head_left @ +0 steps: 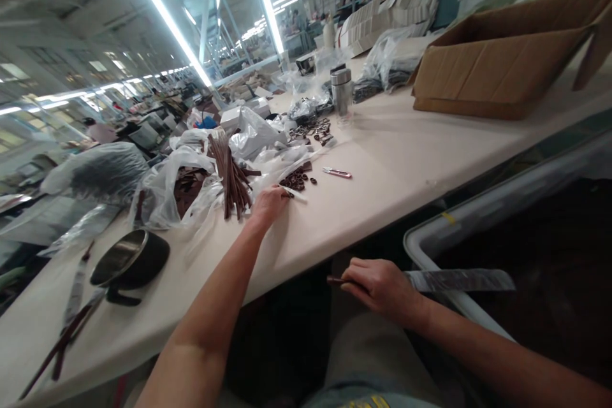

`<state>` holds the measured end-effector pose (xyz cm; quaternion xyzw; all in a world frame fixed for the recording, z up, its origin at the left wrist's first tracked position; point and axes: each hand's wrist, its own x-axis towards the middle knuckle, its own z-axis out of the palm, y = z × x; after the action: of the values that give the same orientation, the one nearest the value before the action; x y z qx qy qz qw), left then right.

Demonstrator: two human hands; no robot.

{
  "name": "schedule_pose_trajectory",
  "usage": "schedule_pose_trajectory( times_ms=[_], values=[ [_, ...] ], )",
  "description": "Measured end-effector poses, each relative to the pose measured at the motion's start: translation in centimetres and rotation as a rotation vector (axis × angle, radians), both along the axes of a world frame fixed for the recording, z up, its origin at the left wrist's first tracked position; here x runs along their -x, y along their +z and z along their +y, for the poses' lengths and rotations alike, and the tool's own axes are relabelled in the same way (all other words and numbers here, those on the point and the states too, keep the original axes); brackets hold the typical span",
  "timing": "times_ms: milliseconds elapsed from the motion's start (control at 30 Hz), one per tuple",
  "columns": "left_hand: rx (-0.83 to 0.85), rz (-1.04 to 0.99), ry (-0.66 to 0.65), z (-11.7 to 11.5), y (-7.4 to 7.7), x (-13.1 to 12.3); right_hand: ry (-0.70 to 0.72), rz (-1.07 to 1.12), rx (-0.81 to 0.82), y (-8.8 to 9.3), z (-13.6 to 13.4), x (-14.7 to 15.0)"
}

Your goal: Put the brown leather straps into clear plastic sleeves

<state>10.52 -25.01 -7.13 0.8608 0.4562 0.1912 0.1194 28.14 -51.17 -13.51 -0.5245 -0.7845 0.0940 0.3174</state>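
Note:
My left hand point(268, 203) reaches across the white table point(382, 159) and rests beside a small pile of dark brown rings point(297, 180), its fingers curled at the pile's near edge. Whether it holds a ring is hidden. A bundle of brown leather strips point(232, 178) lies just left of that hand, half on clear plastic bags point(167, 191). My right hand point(380, 285) is below the table edge, closed on a long flat strip wrapped in clear plastic point(459, 280) that sticks out to the right.
Small red-handled snips point(337, 172) lie right of the rings. A steel flask point(341, 94) and metal buckles point(315, 129) stand farther back. An open cardboard box point(502, 57) fills the far right. A black-and-steel bowl point(129, 259) sits near left. A grey bin point(478, 217) stands beside my right arm.

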Motion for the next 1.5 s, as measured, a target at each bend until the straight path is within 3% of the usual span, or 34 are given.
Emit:
schedule_pose_trajectory(
  times_ms=[100,167,367,467,600,700,800,967,1133,1200,1333,1500],
  values=[
    [0.016,-0.064,0.03,-1.1,0.1,0.5,-0.007,0.049,0.009,0.4,0.0,-0.1],
    [0.099,-0.172,0.051,-3.1,0.1,1.2,-0.01,0.108,0.019,0.9,0.1,-0.2],
    [0.807,-1.02,0.149,-12.9,-1.2,3.6,-0.019,0.355,0.077,2.6,-0.3,0.2],
    [0.968,-1.142,0.212,-17.3,-2.2,4.1,-0.012,0.504,0.148,3.5,-0.8,1.0],
    [1.031,-1.233,0.236,-20.6,-3.4,4.0,0.0,0.698,0.335,4.5,-1.3,2.0],
    [0.951,-1.204,0.185,-21.9,-3.8,3.9,0.017,0.826,0.503,4.6,-1.5,2.4],
    [0.805,-1.142,0.121,-22.7,-4.1,3.9,0.029,0.901,0.572,4.2,-1.4,2.6],
    [0.528,-1.011,-0.018,-23.0,-3.9,4.3,0.033,0.905,0.577,3.6,-1.2,2.5],
    [0.317,-0.672,-0.289,-22.8,-2.7,4.3,0.062,0.815,0.483,3.3,-1.3,2.5],
    [0.386,-0.675,-0.271,-23.0,-2.6,4.2,0.066,0.733,0.383,3.1,-1.4,2.4],
    [0.699,-0.936,0.022,-23.4,-3.1,3.9,0.063,0.447,0.119,2.9,-1.5,2.2],
    [0.989,-1.04,0.175,-23.0,-3.3,3.6,0.048,0.271,0.032,2.8,-1.7,2.0]
  ],
)
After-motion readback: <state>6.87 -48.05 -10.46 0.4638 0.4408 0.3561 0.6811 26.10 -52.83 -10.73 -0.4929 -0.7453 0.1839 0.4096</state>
